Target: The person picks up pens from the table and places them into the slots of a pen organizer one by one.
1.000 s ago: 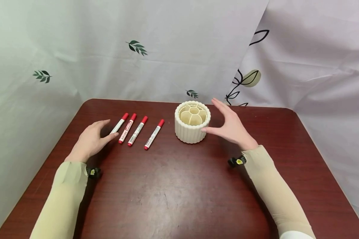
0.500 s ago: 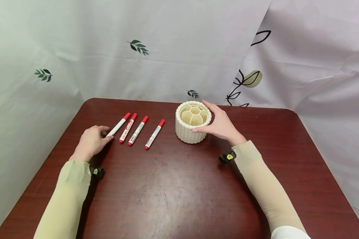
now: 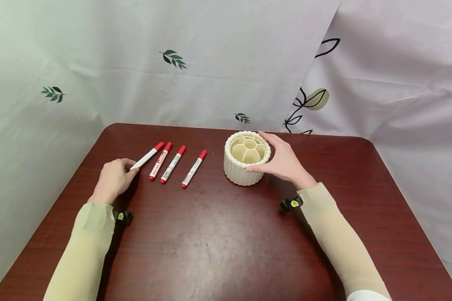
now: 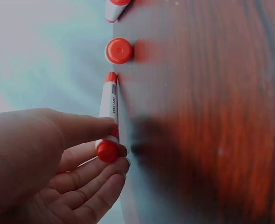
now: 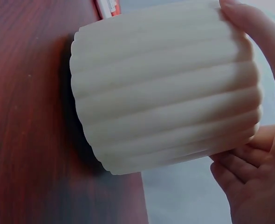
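My left hand (image 3: 114,177) pinches the leftmost marker (image 3: 147,155) by its near end. In the left wrist view the thumb and index finger meet on this white marker (image 4: 108,102) just above its red end, while the other fingers lie loosely below. My right hand (image 3: 284,161) grips a cream, ribbed pen holder (image 3: 241,172) from its right side, thumb on the near side and fingers behind. Petal-shaped compartments show inside it. The right wrist view has the holder (image 5: 165,88) filling most of the frame, a dark shadow along its base; whether it touches the table I cannot tell.
Three more red-capped markers, a pinkish one (image 3: 160,161) and two white ones (image 3: 173,164) (image 3: 193,169), lie slanted between my left hand and the holder. The dark red table (image 3: 211,242) ends at a pale curtain (image 3: 218,75) with leaf prints.
My left hand has closed on the leftmost marker, whose near end has shifted slightly left. My right hand has reached the holder, gripped it and moved it a little right and nearer.
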Tool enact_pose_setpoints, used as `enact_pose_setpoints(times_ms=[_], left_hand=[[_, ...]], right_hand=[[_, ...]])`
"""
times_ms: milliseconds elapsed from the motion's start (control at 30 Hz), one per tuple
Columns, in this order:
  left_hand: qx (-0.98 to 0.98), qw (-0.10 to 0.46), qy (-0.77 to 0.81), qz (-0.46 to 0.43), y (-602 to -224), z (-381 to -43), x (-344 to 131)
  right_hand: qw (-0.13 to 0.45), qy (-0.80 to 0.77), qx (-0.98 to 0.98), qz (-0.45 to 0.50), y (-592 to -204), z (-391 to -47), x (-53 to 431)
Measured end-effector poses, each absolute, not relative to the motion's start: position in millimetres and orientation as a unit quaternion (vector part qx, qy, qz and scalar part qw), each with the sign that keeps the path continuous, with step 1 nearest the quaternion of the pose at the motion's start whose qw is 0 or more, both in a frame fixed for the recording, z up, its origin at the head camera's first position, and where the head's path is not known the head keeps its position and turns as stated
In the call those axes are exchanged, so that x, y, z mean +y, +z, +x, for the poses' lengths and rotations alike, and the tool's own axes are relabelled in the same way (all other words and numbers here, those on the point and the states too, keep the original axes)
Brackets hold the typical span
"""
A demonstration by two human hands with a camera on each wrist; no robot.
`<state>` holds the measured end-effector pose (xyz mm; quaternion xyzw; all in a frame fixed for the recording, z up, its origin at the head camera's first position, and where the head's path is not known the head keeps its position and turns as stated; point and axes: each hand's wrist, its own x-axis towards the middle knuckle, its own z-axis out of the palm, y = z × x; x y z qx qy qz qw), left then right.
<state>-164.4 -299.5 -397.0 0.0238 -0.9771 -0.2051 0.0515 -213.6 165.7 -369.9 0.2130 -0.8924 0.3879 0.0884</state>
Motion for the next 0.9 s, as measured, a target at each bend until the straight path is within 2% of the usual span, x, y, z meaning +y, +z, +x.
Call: enact_pose_setpoints(times_ms=[167,467,900], left_hand=[[-0.969,0.087,-0.229,0.037,-394.3,-161.9,-301.1],[-0.939,0.185,-0.286,0.056,-385.4,-163.2,-298.7],[-0.883,0.288,-0.354,0.105,-363.7,-167.5,-289.8]], right_hand=[[0.09,0.383,-0.892,0.222,-370.3,-203.0,172.0],[0.092,0.386,-0.889,0.229,-372.0,-183.9,179.2],[0.098,0.386,-0.887,0.234,-373.6,-179.0,181.2]])
